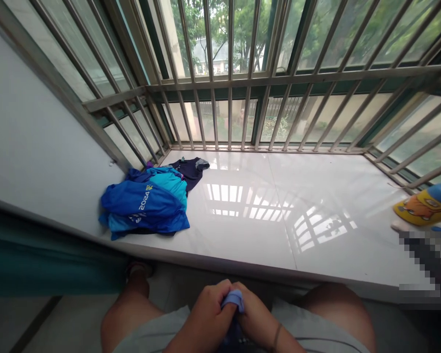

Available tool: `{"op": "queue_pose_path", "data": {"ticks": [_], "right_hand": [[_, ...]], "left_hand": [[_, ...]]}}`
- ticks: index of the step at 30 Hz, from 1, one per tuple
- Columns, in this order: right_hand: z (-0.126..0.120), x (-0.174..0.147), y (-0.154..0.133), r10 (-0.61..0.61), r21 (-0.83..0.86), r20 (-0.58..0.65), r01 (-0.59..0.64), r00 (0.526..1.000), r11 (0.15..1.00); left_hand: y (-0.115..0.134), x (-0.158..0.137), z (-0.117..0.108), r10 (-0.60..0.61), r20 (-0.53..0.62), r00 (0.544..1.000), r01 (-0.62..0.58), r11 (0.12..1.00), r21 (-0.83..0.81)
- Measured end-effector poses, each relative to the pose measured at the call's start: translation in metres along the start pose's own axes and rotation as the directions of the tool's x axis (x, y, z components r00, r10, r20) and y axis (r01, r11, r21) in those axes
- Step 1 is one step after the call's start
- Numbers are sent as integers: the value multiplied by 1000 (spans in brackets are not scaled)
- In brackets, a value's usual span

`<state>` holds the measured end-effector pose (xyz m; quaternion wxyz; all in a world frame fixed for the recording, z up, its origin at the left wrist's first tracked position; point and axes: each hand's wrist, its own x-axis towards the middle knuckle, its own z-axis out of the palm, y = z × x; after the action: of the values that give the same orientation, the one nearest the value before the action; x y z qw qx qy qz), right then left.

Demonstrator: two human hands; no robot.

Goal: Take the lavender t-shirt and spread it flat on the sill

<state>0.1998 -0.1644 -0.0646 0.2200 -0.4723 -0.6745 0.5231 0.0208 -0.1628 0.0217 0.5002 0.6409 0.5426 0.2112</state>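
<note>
Blue cloth (232,299) between both hands

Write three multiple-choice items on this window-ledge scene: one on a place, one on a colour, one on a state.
1. Where does the pile of clothes lie on the white ledge?
A. left end
B. right end
C. middle

2. What colour is the small cloth between the hands?
A. red
B. light blue
C. yellow

3. How are the left hand and right hand?
A. both flat on the ledge
B. both closed on the cloth
C. apart and empty

Answers:
1 A, the pile sits by the left wall.
2 B, light blue fabric shows between the fingers.
3 B, both hands grip it above the lap.
</note>
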Motion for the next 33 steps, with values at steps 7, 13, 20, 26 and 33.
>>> {"op": "queue_pose_path", "data": {"ticks": [7,13,20,26,33], "right_hand": [[-52,-11,-7,1,-294,177,52,984,954],[-88,-23,-23,-38,-100,23,40,999,994],[-90,-41,-39,-68,-11,-40,67,997,998],[-103,-47,-34,-67,-99,-81,59,994,993],[-141,-60,-31,23,-240,-254,-86,967,967]], "left_hand": [[-18,-4,-40,-36,-45,998,42,989,144],[-44,-4,-58,-77,-16,997,78,948,309],[-87,5,-62,-148,-44,988,152,890,429],[-97,1,-64,-72,75,995,57,981,186],[-65,-5,-91,-13,-4,1000,13,994,105]]}}
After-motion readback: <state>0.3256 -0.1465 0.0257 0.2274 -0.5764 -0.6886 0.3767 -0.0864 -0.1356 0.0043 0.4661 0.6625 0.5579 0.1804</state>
